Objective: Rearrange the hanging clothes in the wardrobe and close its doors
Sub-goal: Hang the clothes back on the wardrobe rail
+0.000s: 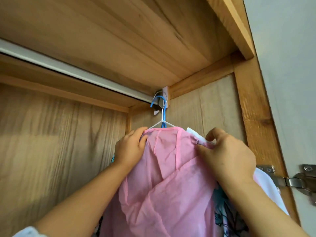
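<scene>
**Both hands on the pink garment at the right end of the rail**

A pink garment hangs from a white hanger and sits beside a blue hanger; both hooks hang at the far right end of the white rail, by its bracket on the wardrobe's right wall. The left hand grips the garment's left shoulder, fingers curled over the fabric. The right hand pinches the right shoulder between thumb and fingertips. A white garment hangs just right of it, and a printed garment shows near the bottom. A metal door hinge sits on the right frame.
</scene>
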A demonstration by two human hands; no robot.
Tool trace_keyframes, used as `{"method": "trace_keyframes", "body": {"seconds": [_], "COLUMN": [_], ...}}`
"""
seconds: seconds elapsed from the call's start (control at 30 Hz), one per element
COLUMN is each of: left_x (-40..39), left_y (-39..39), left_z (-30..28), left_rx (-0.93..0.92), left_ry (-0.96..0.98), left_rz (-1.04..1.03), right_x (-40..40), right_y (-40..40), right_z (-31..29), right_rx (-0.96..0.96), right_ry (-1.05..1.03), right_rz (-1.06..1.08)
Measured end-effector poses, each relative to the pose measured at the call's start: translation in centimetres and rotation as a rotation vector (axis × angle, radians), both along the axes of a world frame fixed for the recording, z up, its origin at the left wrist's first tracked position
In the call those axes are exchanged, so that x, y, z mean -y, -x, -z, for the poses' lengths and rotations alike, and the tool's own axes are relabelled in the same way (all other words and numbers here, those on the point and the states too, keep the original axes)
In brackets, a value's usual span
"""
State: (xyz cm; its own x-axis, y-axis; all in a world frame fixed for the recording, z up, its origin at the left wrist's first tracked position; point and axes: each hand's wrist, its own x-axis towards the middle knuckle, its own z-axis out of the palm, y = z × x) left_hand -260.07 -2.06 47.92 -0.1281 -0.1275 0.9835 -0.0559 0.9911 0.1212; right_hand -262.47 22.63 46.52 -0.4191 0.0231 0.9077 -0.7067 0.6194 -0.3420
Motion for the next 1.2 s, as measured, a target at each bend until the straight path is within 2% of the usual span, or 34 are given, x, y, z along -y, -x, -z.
{"method": "trace_keyframes", "body": {"seconds": [0.33, 0.57, 0.8, 0.97, 1.2], "left_x": [2.6, 3.4, 3.5, 3.5, 2.3], "left_y": [2.8, 3.0, 2.5, 2.1, 2.0], "left_z": [-4.9, -4.6, -3.9, -3.3, -4.6], "left_rx": [0.19, 0.237, 0.235, 0.185, 0.047], "left_ry": [-0.013, -0.052, -0.053, -0.051, -0.015], "left_rz": [-0.016, -0.054, -0.049, 0.032, 0.148], "right_x": [4.3, 7.0, 7.8, 7.3, 5.9], "right_y": [4.6, 6.2, 6.0, 5.4, 4.7], "right_z": [-7.3, -7.6, -6.6, -6.1, -5.7], "right_rx": [-0.051, -0.018, -0.015, -0.057, -0.085], "right_ry": [0.061, 0.024, -0.063, -0.128, -0.075], "right_rz": [-0.023, -0.033, -0.017, -0.047, -0.051]}}
